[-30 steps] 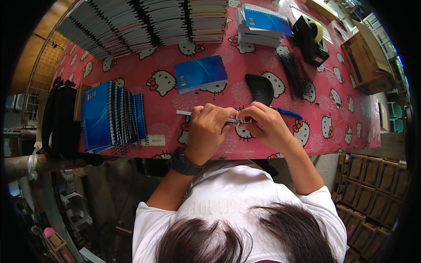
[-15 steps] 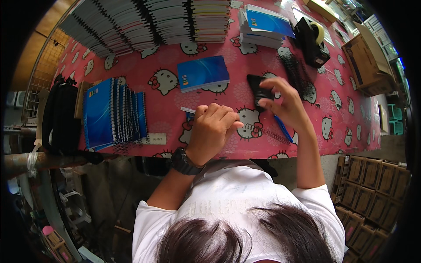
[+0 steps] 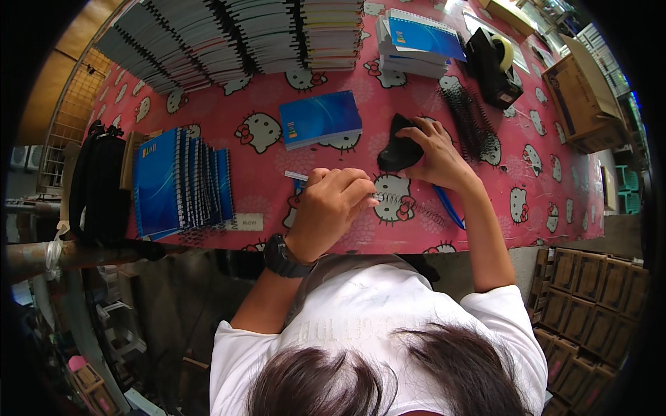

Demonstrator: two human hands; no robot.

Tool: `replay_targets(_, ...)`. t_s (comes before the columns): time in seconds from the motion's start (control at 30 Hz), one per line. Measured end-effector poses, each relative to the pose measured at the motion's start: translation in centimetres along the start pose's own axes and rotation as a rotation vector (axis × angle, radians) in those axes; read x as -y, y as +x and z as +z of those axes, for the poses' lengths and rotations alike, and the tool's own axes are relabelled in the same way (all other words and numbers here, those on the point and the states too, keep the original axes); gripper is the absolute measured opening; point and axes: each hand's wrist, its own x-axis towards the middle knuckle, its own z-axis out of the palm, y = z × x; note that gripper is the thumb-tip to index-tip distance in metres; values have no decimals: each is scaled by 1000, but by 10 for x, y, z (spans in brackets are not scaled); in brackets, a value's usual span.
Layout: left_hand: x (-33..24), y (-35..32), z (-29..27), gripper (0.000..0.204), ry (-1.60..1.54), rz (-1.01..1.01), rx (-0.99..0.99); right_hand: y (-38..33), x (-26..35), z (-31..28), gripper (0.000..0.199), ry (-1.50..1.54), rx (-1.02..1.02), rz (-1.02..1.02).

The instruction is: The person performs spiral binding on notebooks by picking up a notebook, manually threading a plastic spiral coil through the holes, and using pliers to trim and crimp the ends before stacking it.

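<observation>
My left hand (image 3: 331, 208), a dark watch on its wrist, is closed near the table's front edge. From its fingers a thin spiral binding coil (image 3: 415, 208) runs right. A pale narrow strip with a blue part (image 3: 297, 176) shows beside its knuckles; I cannot tell whether the hand holds it. My right hand (image 3: 438, 154) grips the right side of a black, soft-looking object (image 3: 400, 147), its kind unclear, tilted on the table. A curved blue handle (image 3: 449, 206) lies under my right wrist. Beyond my left hand rests a blue-covered notepad (image 3: 320, 119) without a visible coil.
Coil-bound blue notebooks (image 3: 173, 182) stand at the left beside a black bag (image 3: 103, 180). Tall stacks of bound pages (image 3: 263, 35) line the back. At the right are loose black coils (image 3: 470, 121), a tape dispenser (image 3: 494, 69), more notepads (image 3: 423, 38) and a cardboard box (image 3: 583, 97).
My right hand has moved down and left onto the black object, which now stands tilted. The left hand stays nearly in place with the coil.
</observation>
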Motion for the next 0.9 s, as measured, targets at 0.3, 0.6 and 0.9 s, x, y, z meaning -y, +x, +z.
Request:
replay_targets(0.3,3,2,-6,21,9,59,54,0,-4,10,69,20,-82,-63)
replay_targets(0.6,15,-7,-13,25,158,-97,-38,-13,15,0,60,1117,134,-166)
replay_targets(0.9,16,-15,-13,36,43,-49,-97,-24,40,18,59,1146,134,-126)
